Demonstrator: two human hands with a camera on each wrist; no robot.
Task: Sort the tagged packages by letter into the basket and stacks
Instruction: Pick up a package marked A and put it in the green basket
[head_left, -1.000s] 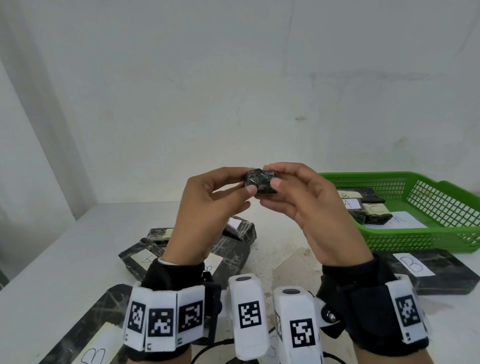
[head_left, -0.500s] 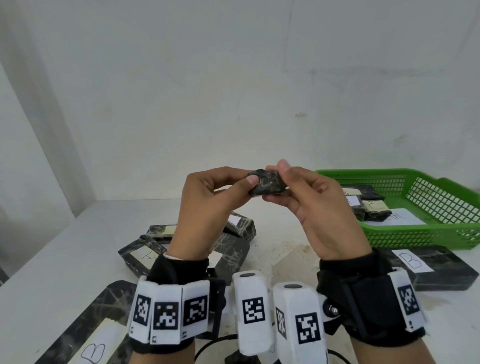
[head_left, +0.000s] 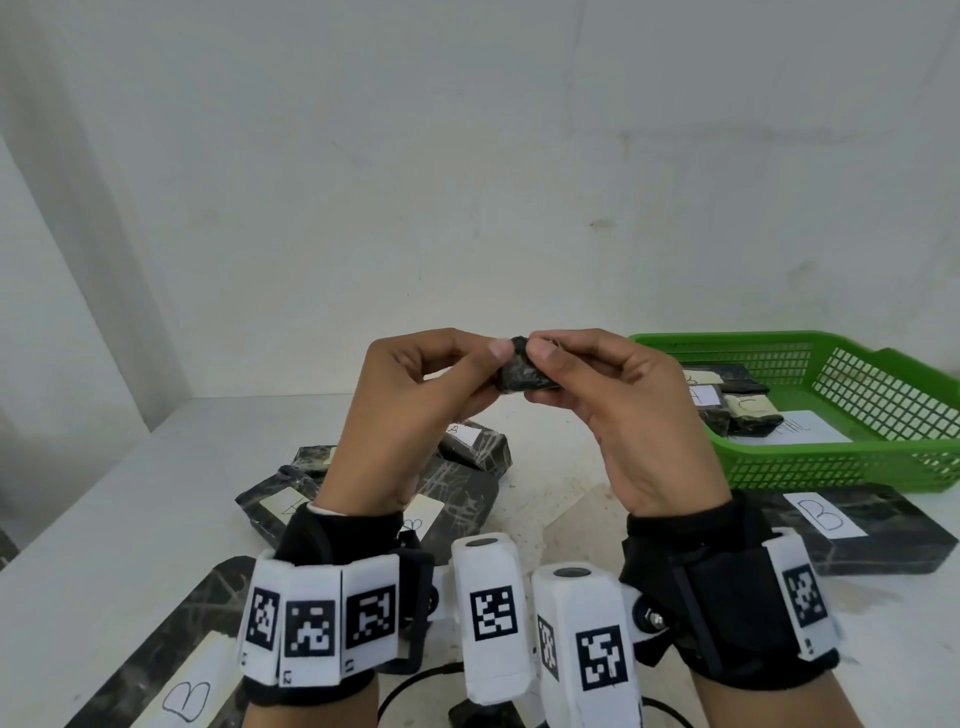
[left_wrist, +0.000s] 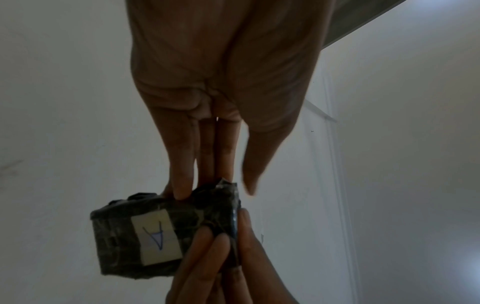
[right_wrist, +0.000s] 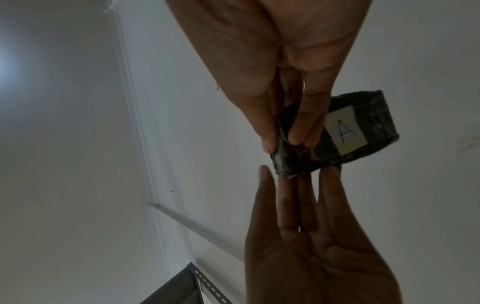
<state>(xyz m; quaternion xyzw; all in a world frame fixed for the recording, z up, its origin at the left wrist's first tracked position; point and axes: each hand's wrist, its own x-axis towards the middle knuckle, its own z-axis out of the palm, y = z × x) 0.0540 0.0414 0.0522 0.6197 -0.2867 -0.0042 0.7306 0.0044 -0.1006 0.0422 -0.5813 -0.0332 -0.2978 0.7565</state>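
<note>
White wall and a pale table back the scene: both hands are raised together, the left hand (head_left: 415, 410) and right hand (head_left: 623, 415) each pinching one small package (head_left: 524, 371) between them. Its tag (right_wrist: 345, 131), reading A, faces away from the palms. Its long axis seems to run hand to hand. Best keep it level, confirm the letter, then pass it to one hand.

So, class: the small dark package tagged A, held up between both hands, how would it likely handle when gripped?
The small package is probably light: fingertips alone hold it up. Its crinkled wrap suggests some give. Its boxy shape should keep it from rolling.
</note>
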